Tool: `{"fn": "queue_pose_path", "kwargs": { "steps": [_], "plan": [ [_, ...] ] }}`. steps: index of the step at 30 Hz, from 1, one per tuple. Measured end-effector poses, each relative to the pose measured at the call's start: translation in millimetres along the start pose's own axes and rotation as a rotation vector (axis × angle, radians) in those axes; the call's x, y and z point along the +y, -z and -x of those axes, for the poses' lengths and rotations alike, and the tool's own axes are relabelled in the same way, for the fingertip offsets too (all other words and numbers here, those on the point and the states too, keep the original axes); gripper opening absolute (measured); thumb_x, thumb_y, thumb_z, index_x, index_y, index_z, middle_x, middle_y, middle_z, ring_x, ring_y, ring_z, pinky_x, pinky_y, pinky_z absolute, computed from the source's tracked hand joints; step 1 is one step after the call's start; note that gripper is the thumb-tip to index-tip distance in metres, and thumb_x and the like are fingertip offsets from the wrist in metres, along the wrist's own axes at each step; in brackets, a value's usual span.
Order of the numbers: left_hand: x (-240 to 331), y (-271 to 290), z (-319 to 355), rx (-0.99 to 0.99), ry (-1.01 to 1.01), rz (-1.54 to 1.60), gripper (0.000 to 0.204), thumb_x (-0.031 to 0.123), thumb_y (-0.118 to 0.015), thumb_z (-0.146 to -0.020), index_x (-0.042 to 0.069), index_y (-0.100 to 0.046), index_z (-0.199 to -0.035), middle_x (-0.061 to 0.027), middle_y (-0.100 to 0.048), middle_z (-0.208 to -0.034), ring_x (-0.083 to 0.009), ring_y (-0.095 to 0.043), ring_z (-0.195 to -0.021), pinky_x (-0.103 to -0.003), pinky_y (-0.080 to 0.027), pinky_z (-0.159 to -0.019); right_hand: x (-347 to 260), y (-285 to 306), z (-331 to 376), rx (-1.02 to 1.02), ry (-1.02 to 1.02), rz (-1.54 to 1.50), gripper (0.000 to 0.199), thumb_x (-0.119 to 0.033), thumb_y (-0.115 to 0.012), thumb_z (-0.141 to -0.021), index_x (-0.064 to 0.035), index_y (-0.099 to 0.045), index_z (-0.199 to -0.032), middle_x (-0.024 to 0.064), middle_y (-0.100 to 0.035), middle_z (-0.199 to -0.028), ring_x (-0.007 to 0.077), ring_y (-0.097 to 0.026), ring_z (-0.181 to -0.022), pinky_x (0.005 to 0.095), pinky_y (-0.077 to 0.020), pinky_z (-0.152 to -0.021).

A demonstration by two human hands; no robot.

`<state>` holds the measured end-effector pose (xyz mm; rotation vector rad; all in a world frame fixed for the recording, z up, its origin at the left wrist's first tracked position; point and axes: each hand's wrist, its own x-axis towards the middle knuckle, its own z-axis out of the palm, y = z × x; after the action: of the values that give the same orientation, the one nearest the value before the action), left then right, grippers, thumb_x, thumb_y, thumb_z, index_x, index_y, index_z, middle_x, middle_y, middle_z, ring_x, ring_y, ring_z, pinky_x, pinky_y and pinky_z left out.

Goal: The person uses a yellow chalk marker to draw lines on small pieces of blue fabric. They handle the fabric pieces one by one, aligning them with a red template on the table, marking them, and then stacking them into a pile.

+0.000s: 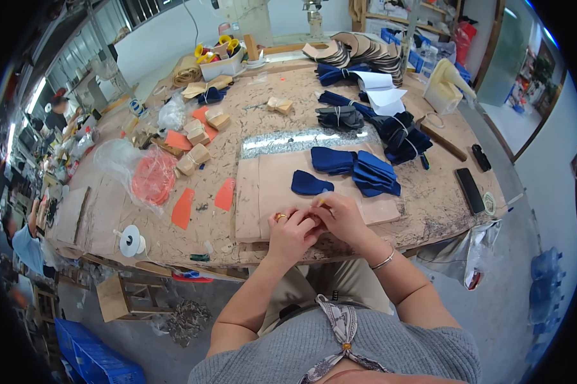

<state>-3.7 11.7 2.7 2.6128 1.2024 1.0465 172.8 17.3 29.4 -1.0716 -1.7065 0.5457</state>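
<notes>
My left hand [291, 234] and my right hand [341, 216] meet over the near edge of a tan sheet stack [269, 185]. The fingers of both are bent and pressed together, and whatever lies between them is hidden. A small yellowish tip shows by my right fingers, too small to name. Just beyond my hands lies a single dark blue cut piece [310, 183], flat on the sheets. To its right and behind it are a blue stack [332, 160] and a fanned blue stack [375, 175] of like shape.
Tied dark bundles [403, 136], a hammer-like wooden tool [443, 139] and a black phone [469, 191] lie to the right. Orange pieces [183, 208], a plastic bag of orange material [153, 176] and a white spool [130, 241] lie left. A co-worker [29, 237] sits far left.
</notes>
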Motion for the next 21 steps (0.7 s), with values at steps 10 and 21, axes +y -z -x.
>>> {"fn": "queue_pose_path", "kwargs": {
  "steps": [10,21],
  "plan": [
    [-29,10,-4,0.329,0.410,0.845,0.030,0.011,-0.073,-0.089,0.003,-0.064,-0.116,-0.0127,-0.064,-0.127,-0.0222,-0.060,-0.117,-0.035,-0.047,-0.101,-1,18,26,-0.099,0.226,0.148,0.019,-0.010,-0.070,-0.086,-0.0057,-0.067,-0.104,0.0074,-0.068,-0.086,0.0190,-0.067,-0.071,0.0334,-0.0541,-0.067],
    [-33,12,13,0.310,0.303,0.775,0.032,0.011,-0.073,-0.089,0.001,-0.063,-0.117,-0.0188,-0.061,-0.131,-0.0265,-0.058,-0.122,-0.038,-0.045,-0.104,3,9,16,-0.389,0.119,0.218,0.011,-0.010,-0.073,-0.082,-0.0047,-0.073,-0.091,0.0107,-0.070,-0.098,0.0297,-0.069,-0.087,0.0373,-0.0559,-0.078]
  ]
}}
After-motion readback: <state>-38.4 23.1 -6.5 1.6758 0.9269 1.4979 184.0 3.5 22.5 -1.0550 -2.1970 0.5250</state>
